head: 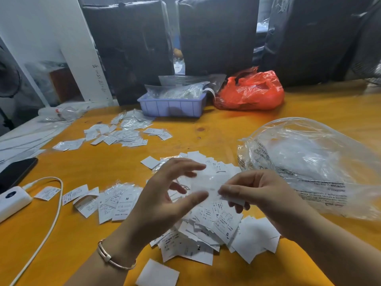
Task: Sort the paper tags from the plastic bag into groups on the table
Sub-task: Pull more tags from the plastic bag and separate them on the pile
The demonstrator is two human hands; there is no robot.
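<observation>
A heap of white paper tags [214, 223] lies on the yellow table [237, 129] under both hands. My right hand [253, 195] pinches a small blurred white tag [203, 182] between thumb and fingertips above the heap. My left hand [165, 195] hovers beside it with fingers spread and loosely bent, thumb and fingers close to the tag; whether they touch it I cannot tell. A row of sorted tags [111, 201] lies to the left, and another group [121, 135] lies farther back. The clear plastic bag [309, 162] sits crumpled at the right.
A lilac tray [171, 108] of bagged items and a red plastic bag [251, 91] stand at the back. A phone [14, 172], a white power bank [12, 199] and its cable [53, 213] lie at the left. Dark wrapped bundles rise behind the table.
</observation>
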